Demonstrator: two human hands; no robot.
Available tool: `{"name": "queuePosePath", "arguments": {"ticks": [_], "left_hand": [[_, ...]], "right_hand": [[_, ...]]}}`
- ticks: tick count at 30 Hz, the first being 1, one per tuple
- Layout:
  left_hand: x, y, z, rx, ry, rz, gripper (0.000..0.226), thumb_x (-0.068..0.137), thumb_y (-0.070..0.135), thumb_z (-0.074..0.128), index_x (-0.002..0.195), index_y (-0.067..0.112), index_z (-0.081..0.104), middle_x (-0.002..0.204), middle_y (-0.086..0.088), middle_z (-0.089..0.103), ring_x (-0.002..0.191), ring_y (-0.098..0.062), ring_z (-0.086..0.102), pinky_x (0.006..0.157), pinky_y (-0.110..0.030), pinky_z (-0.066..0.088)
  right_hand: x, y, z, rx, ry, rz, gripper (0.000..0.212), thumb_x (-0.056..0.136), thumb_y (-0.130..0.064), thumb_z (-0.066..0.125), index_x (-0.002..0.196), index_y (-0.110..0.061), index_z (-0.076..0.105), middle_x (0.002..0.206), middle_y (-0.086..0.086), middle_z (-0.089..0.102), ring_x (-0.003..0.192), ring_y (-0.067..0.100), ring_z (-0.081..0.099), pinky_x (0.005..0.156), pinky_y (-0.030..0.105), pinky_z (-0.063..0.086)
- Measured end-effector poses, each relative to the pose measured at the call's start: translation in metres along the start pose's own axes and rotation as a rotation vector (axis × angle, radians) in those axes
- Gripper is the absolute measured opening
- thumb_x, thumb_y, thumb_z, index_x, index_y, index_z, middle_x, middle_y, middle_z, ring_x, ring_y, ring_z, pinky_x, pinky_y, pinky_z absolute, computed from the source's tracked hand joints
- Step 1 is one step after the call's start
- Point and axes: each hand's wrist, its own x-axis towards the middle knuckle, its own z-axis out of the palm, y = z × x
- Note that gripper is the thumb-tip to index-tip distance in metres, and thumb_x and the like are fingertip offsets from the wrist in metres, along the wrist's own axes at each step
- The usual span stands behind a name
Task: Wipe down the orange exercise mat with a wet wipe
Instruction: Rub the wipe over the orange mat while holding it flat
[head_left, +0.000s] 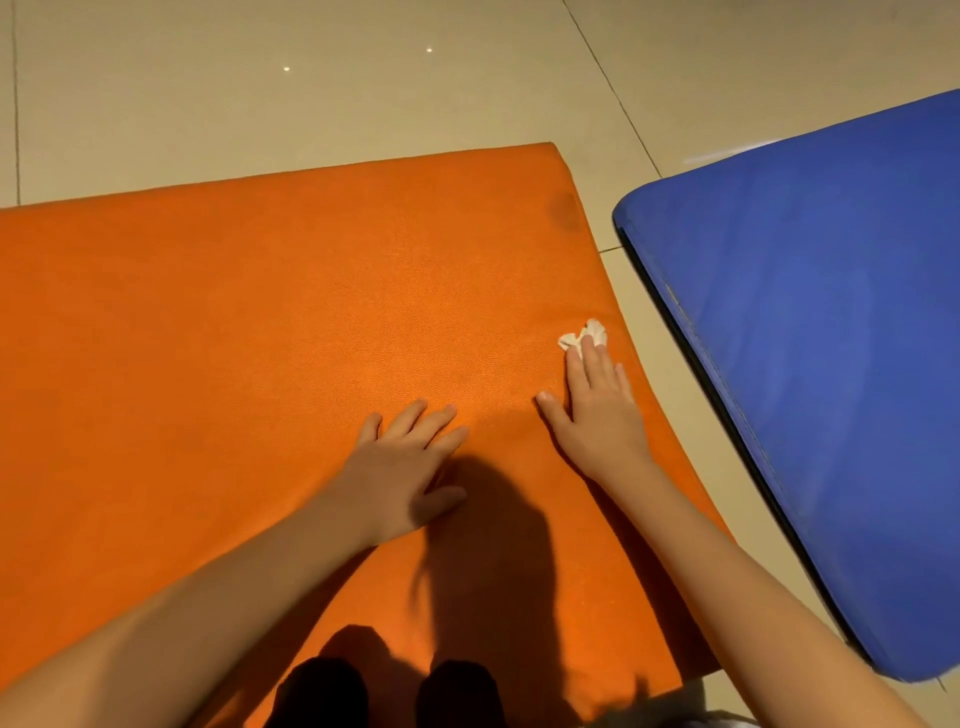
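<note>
My right hand (597, 410) presses the wet wipe (574, 339) under straight fingers (589, 356) by the right edge of the orange exercise mat (260, 312); left hand (410, 467) flat, holding nothing. Advise firm, overlapping strokes.

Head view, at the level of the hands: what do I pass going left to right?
Bare orange mat → left hand → right hand → strip of tiled floor → blue mat.
</note>
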Motion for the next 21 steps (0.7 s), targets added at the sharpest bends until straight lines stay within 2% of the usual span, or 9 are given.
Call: {"name": "queuePosePath", "arguments": {"ticks": [3,6,8,10,11,13,15,18,21], "left_hand": [[0.009,-0.008,-0.008,0.007,0.014,-0.030,0.094,0.076,0.075,0.002,0.156,0.027,0.011,0.164,0.004,-0.003,0.151,-0.023,0.000,0.119,-0.051,0.007],[0.014,-0.014,-0.009,0.067,-0.046,-0.089,0.074,0.097,0.064,0.026,0.156,0.030,-0.002,0.162,0.006,-0.018,0.149,-0.020,-0.017,0.119,-0.052,-0.004],[0.013,-0.015,-0.004,0.087,-0.039,-0.090,0.074,0.095,0.066,0.018,0.156,0.030,-0.005,0.160,0.007,-0.024,0.148,-0.020,-0.021,0.119,-0.052,-0.006],[0.011,-0.016,-0.001,0.101,-0.023,-0.086,0.086,0.081,0.072,-0.001,0.156,0.031,-0.006,0.154,0.008,-0.031,0.148,-0.021,-0.021,0.118,-0.054,-0.004],[0.011,-0.017,0.000,0.102,-0.020,-0.084,0.088,0.078,0.072,-0.004,0.156,0.031,-0.006,0.151,0.009,-0.033,0.148,-0.021,-0.020,0.119,-0.054,-0.003],[0.012,-0.018,0.000,0.093,-0.019,-0.080,0.080,0.087,0.071,0.007,0.156,0.031,-0.005,0.149,0.010,-0.033,0.148,-0.021,-0.021,0.119,-0.055,-0.002],[0.013,-0.018,-0.001,0.069,-0.012,-0.073,0.080,0.087,0.069,0.010,0.156,0.032,-0.004,0.150,0.011,-0.031,0.149,-0.021,-0.020,0.119,-0.055,-0.003],[0.014,-0.018,-0.003,0.045,-0.009,-0.058,0.091,0.074,0.071,0.001,0.156,0.031,0.005,0.160,0.009,-0.017,0.150,-0.022,-0.012,0.117,-0.055,0.001],[0.018,-0.023,-0.010,-0.017,0.039,-0.038,0.093,0.074,0.069,0.003,0.155,0.027,0.021,0.164,0.004,0.007,0.150,-0.024,0.007,0.114,-0.055,0.013]], "right_hand": [[0.004,0.021,-0.004,-0.057,-0.008,-0.048,0.073,0.099,-0.055,0.023,0.153,-0.011,0.003,0.160,0.006,-0.006,0.148,0.019,-0.005,0.119,0.035,-0.002],[0.034,0.023,-0.012,0.065,-0.009,0.103,0.074,0.099,-0.052,0.028,0.153,-0.009,0.001,0.160,0.009,-0.007,0.148,0.021,-0.004,0.120,0.038,0.000],[0.044,0.009,-0.013,0.094,-0.019,0.130,0.078,0.097,-0.055,0.027,0.153,-0.007,0.000,0.160,0.010,-0.010,0.147,0.023,-0.006,0.120,0.039,0.000],[0.036,-0.005,-0.010,0.061,-0.053,0.014,0.080,0.096,-0.059,0.025,0.153,-0.009,-0.002,0.159,0.007,-0.013,0.147,0.021,-0.009,0.120,0.037,-0.002],[0.027,-0.009,-0.008,0.043,-0.053,-0.068,0.081,0.095,-0.061,0.025,0.153,-0.010,-0.001,0.159,0.006,-0.012,0.147,0.020,-0.009,0.119,0.036,-0.004],[0.020,-0.003,-0.008,-0.014,-0.048,-0.175,0.085,0.092,-0.066,0.020,0.153,-0.010,0.001,0.159,0.005,-0.009,0.147,0.019,-0.006,0.118,0.033,-0.004],[0.037,0.011,-0.011,-0.053,-0.018,-0.140,0.081,0.094,-0.062,0.021,0.153,-0.010,0.001,0.160,0.007,-0.007,0.147,0.020,-0.005,0.119,0.034,-0.002],[0.066,0.011,-0.017,0.067,-0.017,0.051,0.078,0.098,-0.053,0.031,0.153,-0.006,0.001,0.160,0.012,-0.007,0.147,0.024,-0.006,0.120,0.038,0.001],[0.060,-0.015,-0.010,0.065,-0.050,-0.019,0.081,0.096,-0.058,0.029,0.153,-0.009,-0.003,0.159,0.008,-0.014,0.146,0.021,-0.011,0.120,0.037,-0.003]]}}
